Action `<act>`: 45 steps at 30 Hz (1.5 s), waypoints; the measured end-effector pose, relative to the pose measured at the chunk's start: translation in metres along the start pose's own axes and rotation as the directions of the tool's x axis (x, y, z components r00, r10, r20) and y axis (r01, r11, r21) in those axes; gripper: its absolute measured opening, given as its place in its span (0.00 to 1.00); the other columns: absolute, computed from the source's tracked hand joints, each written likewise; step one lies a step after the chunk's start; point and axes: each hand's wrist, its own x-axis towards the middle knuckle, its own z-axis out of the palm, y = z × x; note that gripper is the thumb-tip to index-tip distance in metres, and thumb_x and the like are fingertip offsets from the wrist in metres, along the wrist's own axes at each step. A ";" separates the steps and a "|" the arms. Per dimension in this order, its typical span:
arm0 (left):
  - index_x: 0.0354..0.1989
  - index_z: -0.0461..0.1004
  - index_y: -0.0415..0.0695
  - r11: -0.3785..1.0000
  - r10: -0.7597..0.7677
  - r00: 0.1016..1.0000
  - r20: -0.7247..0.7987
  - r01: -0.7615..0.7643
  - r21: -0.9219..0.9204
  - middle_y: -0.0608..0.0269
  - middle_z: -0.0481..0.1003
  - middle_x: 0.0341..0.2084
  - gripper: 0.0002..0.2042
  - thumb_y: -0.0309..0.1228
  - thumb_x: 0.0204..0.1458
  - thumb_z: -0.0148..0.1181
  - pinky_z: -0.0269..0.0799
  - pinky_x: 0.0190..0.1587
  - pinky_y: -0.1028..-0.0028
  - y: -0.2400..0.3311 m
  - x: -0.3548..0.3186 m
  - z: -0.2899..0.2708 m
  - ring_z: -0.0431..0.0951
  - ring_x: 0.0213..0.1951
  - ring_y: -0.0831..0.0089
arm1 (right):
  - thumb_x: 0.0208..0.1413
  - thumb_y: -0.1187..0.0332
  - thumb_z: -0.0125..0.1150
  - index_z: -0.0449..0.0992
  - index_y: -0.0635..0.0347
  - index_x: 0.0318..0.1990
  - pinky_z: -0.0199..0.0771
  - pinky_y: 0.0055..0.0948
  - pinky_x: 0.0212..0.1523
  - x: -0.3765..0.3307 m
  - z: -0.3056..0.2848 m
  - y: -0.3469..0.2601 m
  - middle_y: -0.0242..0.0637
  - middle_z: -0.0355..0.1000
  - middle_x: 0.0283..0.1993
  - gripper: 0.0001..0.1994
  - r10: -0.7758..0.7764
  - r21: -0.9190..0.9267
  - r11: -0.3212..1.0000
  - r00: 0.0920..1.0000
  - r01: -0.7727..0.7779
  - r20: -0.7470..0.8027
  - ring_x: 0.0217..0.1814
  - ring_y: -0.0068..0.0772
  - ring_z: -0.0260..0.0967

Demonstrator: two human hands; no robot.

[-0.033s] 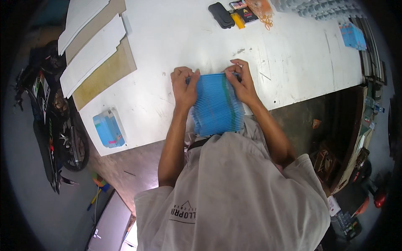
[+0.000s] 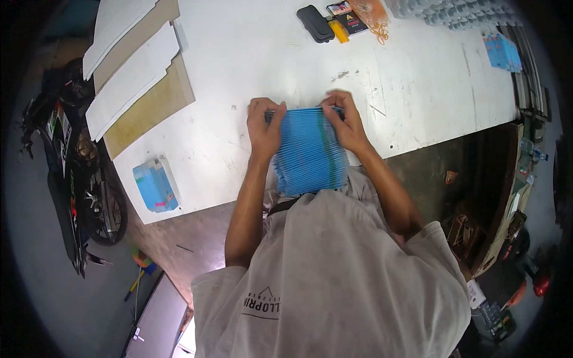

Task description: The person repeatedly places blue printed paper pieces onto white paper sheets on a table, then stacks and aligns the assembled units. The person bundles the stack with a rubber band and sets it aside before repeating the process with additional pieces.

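A fanned stack of thin blue cards [image 2: 307,152] lies between my forearms, reaching from the table's near edge to my shirt. Its many edges overlap in close rows, and a green stripe runs down its right part. My left hand [image 2: 264,125] is closed on the far left corner, thumb on the near side. At the far right corner my right hand [image 2: 346,122] grips the stack between thumb and bent fingers. Whether the stack's near end rests on my lap is hidden by the shirt.
A small pile of blue cards [image 2: 155,186] sits at the white table's [image 2: 239,65] left front. Cardboard sheets [image 2: 149,110] lie far left. Beyond my hands are a black case [image 2: 315,24], yellow lighter [image 2: 338,31] and orange rubber bands [image 2: 376,18]. More blue cards [image 2: 502,52] stand far right.
Both hands have shifted very slightly toward me, with the fingers curled a little closer over the far edge of the stack. Everything else is the same.
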 end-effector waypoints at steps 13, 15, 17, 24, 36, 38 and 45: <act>0.79 0.41 0.31 0.900 0.184 0.982 0.039 -0.153 -0.407 0.35 0.50 0.77 0.50 0.55 0.60 0.55 0.44 0.77 0.50 0.005 -0.080 -0.005 0.50 0.76 0.43 | 0.61 0.22 0.38 0.49 0.69 0.79 0.37 0.53 0.82 -0.069 0.007 -0.023 0.58 0.50 0.80 0.57 -0.202 0.043 0.979 0.977 0.199 0.075 0.86 0.55 0.41; 0.80 0.37 0.30 0.971 0.166 0.980 0.106 -0.143 -0.193 0.32 0.47 0.77 0.51 0.52 0.59 0.55 0.41 0.77 0.48 -0.015 -0.086 0.002 0.48 0.76 0.39 | 0.61 0.22 0.37 0.49 0.69 0.79 0.37 0.54 0.82 -0.066 0.008 0.000 0.59 0.49 0.81 0.57 -0.128 0.040 0.991 0.987 0.125 0.099 0.86 0.55 0.40; 0.80 0.36 0.30 0.962 0.166 0.982 0.092 -0.140 -0.234 0.31 0.46 0.77 0.51 0.51 0.59 0.56 0.41 0.77 0.46 -0.010 -0.080 -0.003 0.48 0.76 0.39 | 0.62 0.24 0.39 0.48 0.70 0.78 0.37 0.53 0.82 -0.055 0.003 0.002 0.59 0.47 0.81 0.56 -0.124 0.073 0.991 0.984 0.116 0.129 0.86 0.55 0.39; 0.80 0.43 0.34 0.980 0.178 0.981 0.078 -0.169 -0.109 0.35 0.55 0.73 0.48 0.45 0.57 0.60 0.46 0.74 0.47 0.003 -0.070 -0.005 0.54 0.72 0.41 | 0.67 0.45 0.54 0.60 0.68 0.74 0.43 0.47 0.80 -0.045 0.004 0.004 0.57 0.58 0.77 0.39 -0.133 0.113 0.986 0.989 0.124 0.070 0.83 0.54 0.47; 0.51 0.75 0.39 0.998 -0.008 0.984 0.180 0.019 -0.059 0.51 0.78 0.49 0.15 0.36 0.63 0.64 0.69 0.59 0.65 -0.022 -0.039 -0.019 0.76 0.55 0.59 | 0.59 0.71 0.69 0.79 0.66 0.49 0.75 0.35 0.55 -0.016 -0.023 -0.003 0.46 0.80 0.48 0.13 0.039 -0.212 0.977 0.964 0.018 0.261 0.51 0.44 0.78; 0.67 0.66 0.40 0.987 0.161 0.927 0.340 -0.145 -0.072 0.46 0.73 0.61 0.39 0.38 0.47 0.78 0.65 0.68 0.57 -0.024 -0.066 -0.044 0.71 0.64 0.51 | 0.50 0.71 0.73 0.72 0.63 0.64 0.68 0.41 0.70 -0.043 -0.044 -0.017 0.47 0.73 0.65 0.31 -0.034 -0.168 0.978 0.891 0.123 0.453 0.68 0.44 0.70; 0.79 0.46 0.40 0.870 0.308 0.810 0.499 -0.452 0.197 0.38 0.59 0.69 0.67 0.34 0.26 0.85 0.66 0.68 0.44 0.000 -0.079 -0.056 0.63 0.68 0.36 | 0.32 0.69 0.81 0.50 0.59 0.78 0.57 0.54 0.78 -0.061 -0.041 -0.046 0.52 0.55 0.79 0.61 0.045 -0.512 0.809 0.837 0.290 0.545 0.81 0.56 0.52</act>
